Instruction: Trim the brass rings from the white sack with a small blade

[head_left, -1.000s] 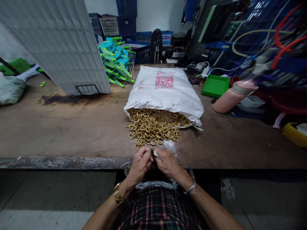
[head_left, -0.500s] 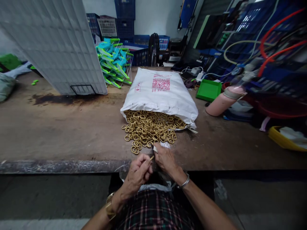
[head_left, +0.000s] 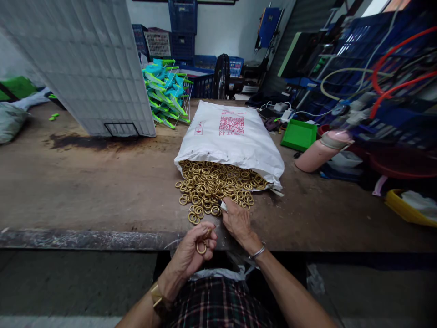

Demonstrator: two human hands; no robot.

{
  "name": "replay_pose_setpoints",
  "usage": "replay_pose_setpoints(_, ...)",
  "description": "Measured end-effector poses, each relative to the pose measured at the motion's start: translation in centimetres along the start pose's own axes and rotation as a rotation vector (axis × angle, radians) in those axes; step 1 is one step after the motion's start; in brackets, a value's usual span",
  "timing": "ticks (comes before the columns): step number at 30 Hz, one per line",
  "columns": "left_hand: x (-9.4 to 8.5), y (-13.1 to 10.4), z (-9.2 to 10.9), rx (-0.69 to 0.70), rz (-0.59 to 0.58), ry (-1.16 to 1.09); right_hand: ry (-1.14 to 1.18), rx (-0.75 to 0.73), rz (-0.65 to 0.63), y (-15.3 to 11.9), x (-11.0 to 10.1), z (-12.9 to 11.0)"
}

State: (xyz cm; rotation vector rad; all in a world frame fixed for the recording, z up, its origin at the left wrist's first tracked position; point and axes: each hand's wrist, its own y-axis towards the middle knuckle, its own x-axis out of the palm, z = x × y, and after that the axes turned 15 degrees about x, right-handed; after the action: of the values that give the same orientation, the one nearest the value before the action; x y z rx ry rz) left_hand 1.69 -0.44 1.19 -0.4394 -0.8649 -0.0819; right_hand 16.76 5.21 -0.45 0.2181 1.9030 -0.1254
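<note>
Since the earlier frame, the left hand (head_left: 196,248) has turned to show the ring (head_left: 201,253) in its curled fingers; the right hand (head_left: 238,221) has reached slightly farther into the pile (head_left: 218,184). The left loosely grips that ring, with what looks like another at its fingertips. The right pinches a small white piece (head_left: 223,206) with a dark tip, right among the nearest rings; whether it also holds a ring I cannot tell.

The pile spills from the bag's near mouth, right of the table's middle. Each ring looks stiff, light and perhaps a little slippery, hard to damage; best pinched across its rim, starting with the loose ones at the pile's near left, as those deeper in overlap and may drag others along. The bag (head_left: 235,143) looks soft and heavy with its load.

The table (head_left: 102,191) has open room left of the pile and some to the right, before the bottle (head_left: 317,157) and green tray (head_left: 299,136). The near edge lies close to both hands, so a dropped ring could roll off.
</note>
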Motion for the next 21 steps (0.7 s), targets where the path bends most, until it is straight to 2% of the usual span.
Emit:
replay_pose_setpoints(3, -0.4, 0.3, -0.2, -0.011, 0.048, -0.063, 0.203, -0.01, 0.003, 0.2, -0.1, 0.5)
replay_pose_setpoints(6, -0.2, 0.7, -0.5, 0.017, 0.089, -0.032, 0.545, 0.038, -0.043, -0.1, -0.2, 0.6)
replay_pose_setpoints(12, 0.8, 1.1, -0.8, 0.214, 0.047, 0.156, 1.21, 0.31, -0.44, -2.3, -0.1, -0.8)
replay_pose_setpoints(16, 1.0, 1.1, -0.8, 0.238, 0.062, 0.25, 1.382, 0.351, -0.643, -3.3, -0.4, -1.5)
replay_pose_setpoints(21, 0.9, 1.3, -0.8, 0.254, 0.118, 0.281, 1.443, 0.368, -0.742, -3.5, -0.8, -1.5)
